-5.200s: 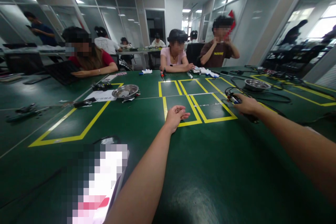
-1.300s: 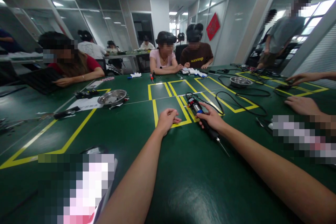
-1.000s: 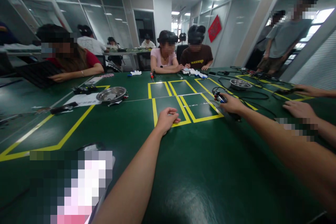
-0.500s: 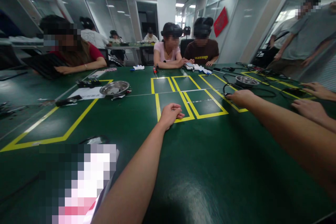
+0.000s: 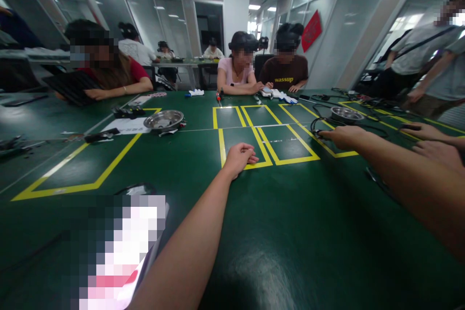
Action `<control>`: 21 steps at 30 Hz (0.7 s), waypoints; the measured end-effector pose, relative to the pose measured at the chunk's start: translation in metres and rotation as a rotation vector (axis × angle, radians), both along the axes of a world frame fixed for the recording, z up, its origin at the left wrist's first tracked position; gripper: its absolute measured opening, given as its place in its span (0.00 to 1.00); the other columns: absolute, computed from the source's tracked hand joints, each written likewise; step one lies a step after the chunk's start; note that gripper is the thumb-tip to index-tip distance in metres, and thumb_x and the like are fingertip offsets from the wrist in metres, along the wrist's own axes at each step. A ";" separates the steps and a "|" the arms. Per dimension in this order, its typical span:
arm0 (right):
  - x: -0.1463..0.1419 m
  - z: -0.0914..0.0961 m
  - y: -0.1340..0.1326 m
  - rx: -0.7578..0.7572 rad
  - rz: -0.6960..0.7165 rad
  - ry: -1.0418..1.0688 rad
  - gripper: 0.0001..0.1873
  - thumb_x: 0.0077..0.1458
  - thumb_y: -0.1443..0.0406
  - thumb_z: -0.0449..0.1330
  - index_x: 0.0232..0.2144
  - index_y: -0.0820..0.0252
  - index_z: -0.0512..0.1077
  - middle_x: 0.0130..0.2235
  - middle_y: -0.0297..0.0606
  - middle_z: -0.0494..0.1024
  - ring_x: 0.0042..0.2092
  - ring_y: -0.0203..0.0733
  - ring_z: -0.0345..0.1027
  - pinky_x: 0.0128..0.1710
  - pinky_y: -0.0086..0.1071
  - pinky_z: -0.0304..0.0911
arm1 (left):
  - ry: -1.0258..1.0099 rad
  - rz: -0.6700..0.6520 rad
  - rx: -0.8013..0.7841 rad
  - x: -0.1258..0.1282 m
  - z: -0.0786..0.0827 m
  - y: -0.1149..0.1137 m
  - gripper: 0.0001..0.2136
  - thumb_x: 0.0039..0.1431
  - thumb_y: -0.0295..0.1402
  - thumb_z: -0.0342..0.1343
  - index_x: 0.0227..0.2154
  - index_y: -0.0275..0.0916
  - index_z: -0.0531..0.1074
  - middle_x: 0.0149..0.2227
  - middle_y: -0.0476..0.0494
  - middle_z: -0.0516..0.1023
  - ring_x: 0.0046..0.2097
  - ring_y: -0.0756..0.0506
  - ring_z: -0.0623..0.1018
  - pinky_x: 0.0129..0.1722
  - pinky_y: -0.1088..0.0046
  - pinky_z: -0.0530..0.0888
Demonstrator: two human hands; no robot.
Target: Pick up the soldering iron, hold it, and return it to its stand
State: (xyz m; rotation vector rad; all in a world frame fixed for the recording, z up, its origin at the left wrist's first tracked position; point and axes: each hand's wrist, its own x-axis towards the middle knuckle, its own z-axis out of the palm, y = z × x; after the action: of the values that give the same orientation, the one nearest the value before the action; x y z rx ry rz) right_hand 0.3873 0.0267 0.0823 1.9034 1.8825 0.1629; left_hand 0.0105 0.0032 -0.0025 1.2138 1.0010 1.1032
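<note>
On the green table (image 5: 290,213), my left hand (image 5: 240,159) rests at the near end of a yellow-taped rectangle. Its fingers curl loosely, half open, and I see nothing in them. My right hand (image 5: 343,136) reaches forward to another taped outline. Its fingers are closed at the end of a black cable (image 5: 317,125), which loops away behind the hand. The fingertips are partly hidden, so the exact grip on the cable is hard to see. Just beyond that hand stands a round metal dish (image 5: 347,115).
Another metal dish (image 5: 164,121) stands on the left by a white paper (image 5: 127,126) and black parts. A phone-like device (image 5: 160,232) lies near my left forearm. Gloves (image 5: 283,95) lie at the far edge, before two seated people. At right, a co-worker's hands (image 5: 425,131) touch the table.
The view has shifted slightly, so most things sit a little further right. The co-worker's hands at right have moved, one now over a dark object. My hands keep nearly the same pose.
</note>
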 end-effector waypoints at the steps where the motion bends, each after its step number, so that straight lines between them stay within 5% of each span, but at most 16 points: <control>1: -0.001 0.000 0.000 0.018 -0.003 0.024 0.33 0.59 0.70 0.53 0.65 0.49 0.59 0.46 0.59 0.74 0.40 0.54 0.72 0.37 0.41 0.60 | -0.002 0.001 0.000 0.000 0.000 0.000 0.04 0.59 0.25 0.58 0.36 0.31 0.71 0.30 0.39 0.78 0.29 0.47 0.81 0.31 0.71 0.78; 8: -0.035 0.003 0.003 0.054 0.056 0.108 0.34 0.58 0.67 0.54 0.67 0.52 0.56 0.46 0.57 0.75 0.40 0.52 0.71 0.37 0.38 0.60 | 0.006 -0.003 0.003 -0.001 0.000 0.000 0.03 0.59 0.25 0.56 0.36 0.31 0.70 0.30 0.40 0.78 0.29 0.47 0.81 0.31 0.71 0.78; 12: -0.077 0.001 -0.006 0.138 0.150 0.321 0.38 0.58 0.61 0.56 0.68 0.50 0.52 0.39 0.47 0.77 0.36 0.49 0.72 0.37 0.37 0.62 | -0.019 0.004 0.007 -0.002 -0.004 0.001 0.03 0.59 0.24 0.56 0.37 0.31 0.70 0.30 0.41 0.77 0.29 0.47 0.81 0.30 0.71 0.78; 16: -0.127 -0.013 -0.033 0.158 0.048 1.004 0.39 0.58 0.58 0.57 0.68 0.49 0.48 0.28 0.36 0.74 0.25 0.40 0.69 0.29 0.32 0.65 | -0.052 -0.012 -0.015 -0.002 -0.005 0.002 0.04 0.60 0.25 0.56 0.37 0.31 0.69 0.30 0.41 0.77 0.29 0.47 0.81 0.31 0.70 0.78; 21: -0.182 -0.043 -0.071 -0.027 0.011 1.840 0.43 0.54 0.59 0.62 0.67 0.42 0.46 0.33 0.33 0.75 0.25 0.37 0.69 0.24 0.33 0.68 | -0.154 -0.002 -0.043 -0.004 -0.002 0.005 0.12 0.63 0.38 0.54 0.37 0.31 0.68 0.35 0.36 0.77 0.30 0.46 0.81 0.32 0.69 0.78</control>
State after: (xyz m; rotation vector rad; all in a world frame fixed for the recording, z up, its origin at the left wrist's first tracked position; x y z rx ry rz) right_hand 0.2055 -0.0438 0.0393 1.9843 2.5866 -2.2485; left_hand 0.0068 0.0082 -0.0045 1.0777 0.9009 1.1497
